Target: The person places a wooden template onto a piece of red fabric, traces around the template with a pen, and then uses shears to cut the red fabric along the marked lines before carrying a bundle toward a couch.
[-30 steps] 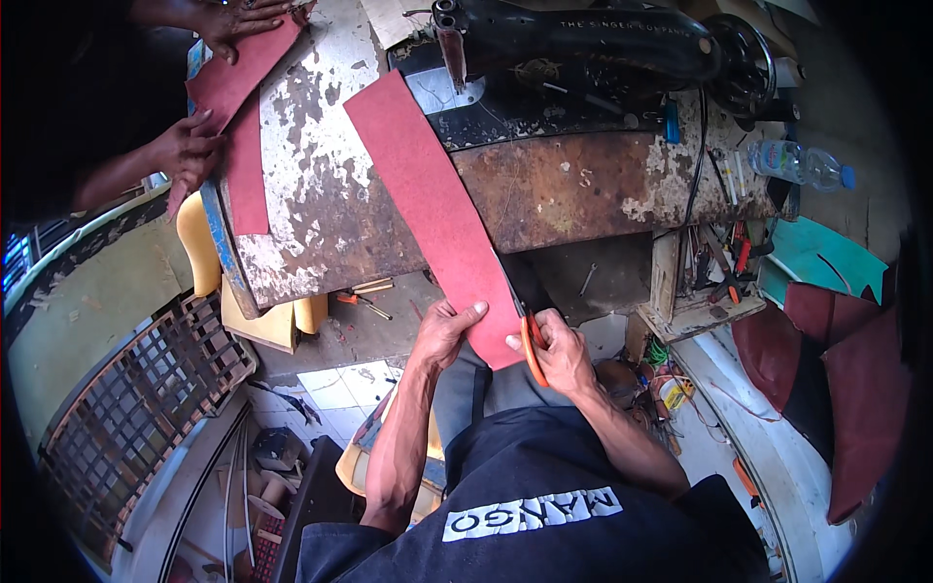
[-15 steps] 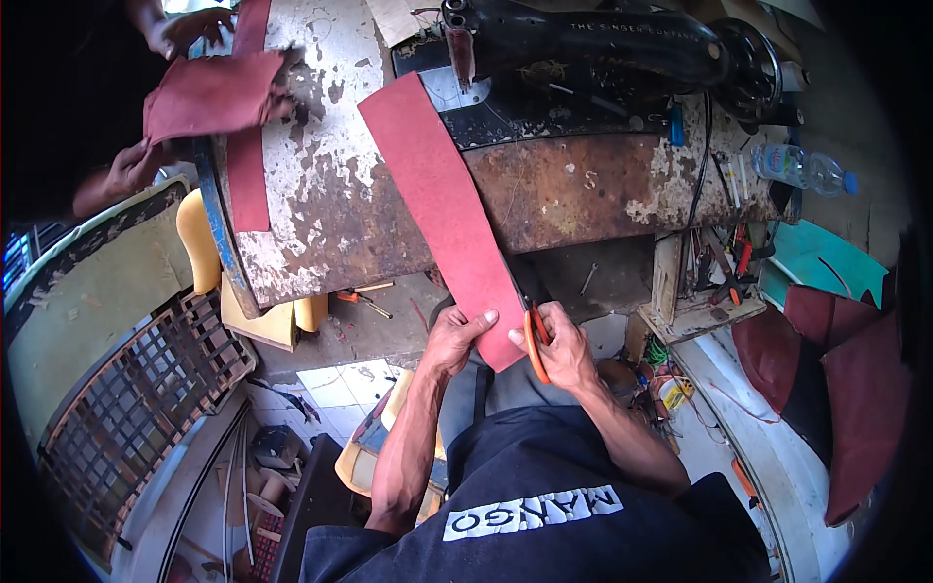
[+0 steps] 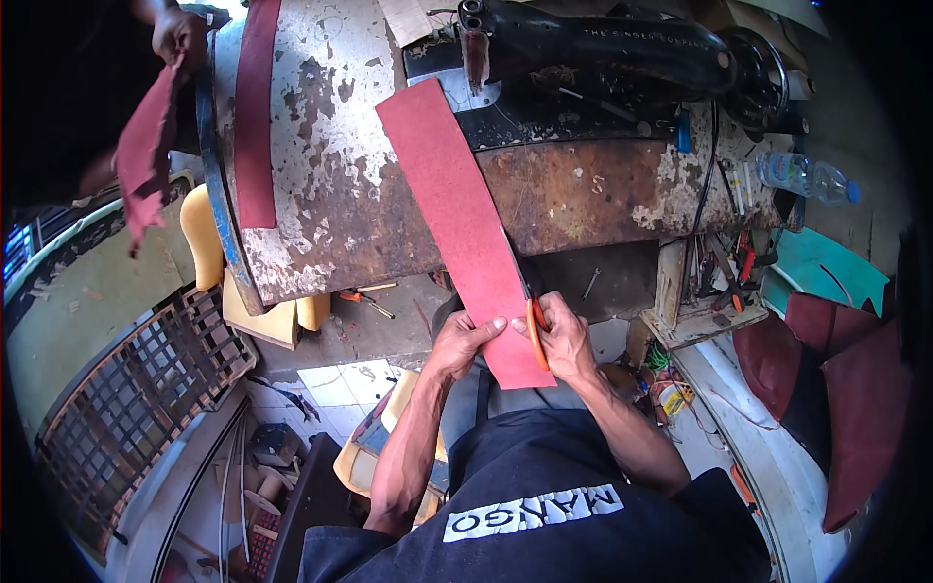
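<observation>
A long strip of red leather-like material (image 3: 452, 204) reaches from the sewing machine's plate down across the table edge toward my lap. My left hand (image 3: 462, 347) grips its left side near the lower end, thumb on top. In my right hand (image 3: 566, 340) is a pair of scissors with orange handles (image 3: 536, 335). Their dark blades lie along the strip's right edge, pointing away from me; how far apart they are is hard to see. My two thumbs almost meet over the strip.
A black sewing machine (image 3: 612, 49) stands on the worn table (image 3: 340, 243). Another red strip (image 3: 256, 126) lies at the table's left. At the far left a co-worker's hand (image 3: 180, 34) holds a red piece (image 3: 148, 160). A plastic bottle (image 3: 807, 177) lies at right, above red pieces (image 3: 865, 408).
The strip's lower end has shifted right and down, and the scissors sit slightly farther right on its edge. The co-worker has lifted the other red piece leftward off the table.
</observation>
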A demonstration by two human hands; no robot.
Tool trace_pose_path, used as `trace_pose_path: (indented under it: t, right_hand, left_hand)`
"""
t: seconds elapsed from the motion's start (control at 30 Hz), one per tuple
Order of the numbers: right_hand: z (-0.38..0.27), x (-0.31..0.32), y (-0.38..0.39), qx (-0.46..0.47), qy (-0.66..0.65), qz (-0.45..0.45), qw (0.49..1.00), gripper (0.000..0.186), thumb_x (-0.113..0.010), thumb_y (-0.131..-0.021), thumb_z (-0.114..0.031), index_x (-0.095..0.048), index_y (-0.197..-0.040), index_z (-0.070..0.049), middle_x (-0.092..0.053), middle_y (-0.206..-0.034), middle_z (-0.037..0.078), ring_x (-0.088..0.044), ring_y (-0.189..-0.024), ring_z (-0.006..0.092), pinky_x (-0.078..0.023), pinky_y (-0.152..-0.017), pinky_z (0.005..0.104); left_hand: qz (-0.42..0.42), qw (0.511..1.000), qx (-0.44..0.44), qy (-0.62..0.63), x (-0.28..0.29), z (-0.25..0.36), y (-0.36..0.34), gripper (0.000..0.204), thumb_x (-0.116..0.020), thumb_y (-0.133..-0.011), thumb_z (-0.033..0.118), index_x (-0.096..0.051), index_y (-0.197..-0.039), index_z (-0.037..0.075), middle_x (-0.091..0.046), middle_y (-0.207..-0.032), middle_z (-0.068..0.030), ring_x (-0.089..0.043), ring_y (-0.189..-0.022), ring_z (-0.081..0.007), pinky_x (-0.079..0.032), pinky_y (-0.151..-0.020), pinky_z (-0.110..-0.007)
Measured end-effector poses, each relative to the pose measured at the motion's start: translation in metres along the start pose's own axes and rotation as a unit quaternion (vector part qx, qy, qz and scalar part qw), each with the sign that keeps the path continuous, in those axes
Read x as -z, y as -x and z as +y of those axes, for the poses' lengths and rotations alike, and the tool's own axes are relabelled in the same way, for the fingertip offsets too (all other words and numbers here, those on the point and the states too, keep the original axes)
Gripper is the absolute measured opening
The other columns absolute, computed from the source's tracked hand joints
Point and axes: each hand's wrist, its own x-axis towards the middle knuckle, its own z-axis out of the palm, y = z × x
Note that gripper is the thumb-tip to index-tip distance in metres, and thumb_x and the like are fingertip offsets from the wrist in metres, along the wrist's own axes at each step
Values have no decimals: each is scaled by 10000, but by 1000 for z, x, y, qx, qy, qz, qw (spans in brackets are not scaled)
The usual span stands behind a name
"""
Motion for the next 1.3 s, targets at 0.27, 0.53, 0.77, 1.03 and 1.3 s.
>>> trace_pose_path:
  t: [0.27, 0.53, 0.77, 1.03, 1.3]
  right_hand:
    - [-2, 2, 1, -6, 31, -21, 999, 460, -806, -848, -378, -573, -1036, -28, -665, -749, 67, -637, -680, 148, -521, -641, 328]
    - [0, 2, 3, 39, 62, 5, 997, 493, -819, -830, -394, -568, -1053, -33, -677, -786, 84, -657, -696, 181, -532, -661, 352]
    - [7, -1, 0, -13, 8, -8, 1000, 469, -835, -819, -368, -568, -1013, -36, -657, -709, 61, -617, -633, 125, -512, -607, 311]
    - [-2, 7, 0, 29, 68, -6, 997, 479, -835, -817, -372, -566, -1024, -33, -651, -735, 68, -620, -642, 158, -517, -623, 336]
    - [5, 7, 1, 53, 55, -1, 997, 493, -841, -808, -373, -567, -1034, -31, -660, -746, 73, -628, -664, 158, -522, -639, 333]
  left_hand:
    - [2, 1000, -5, -7, 1, -2, 2, 256, -691, -942, 98, -673, -1147, -53, -734, -1040, -121, -704, -898, -169, -564, -831, -322]
    - [12, 1000, -4, -11, 2, 2, -1, 261, -689, -943, 94, -668, -1153, -59, -731, -1043, -124, -701, -897, -169, -563, -835, -326]
    - [10, 1000, -9, -21, 2, -1, 0, 273, -688, -943, 96, -663, -1164, -63, -728, -1054, -127, -698, -908, -168, -562, -835, -324]
    - [6, 1000, -12, -22, 3, 0, -2, 273, -682, -947, 97, -662, -1172, -57, -728, -1061, -119, -695, -917, -166, -560, -838, -326]
    - [9, 1000, -8, -16, 2, 1, -3, 275, -684, -948, 104, -664, -1175, -49, -726, -1068, -111, -689, -921, -160, -556, -841, -326]
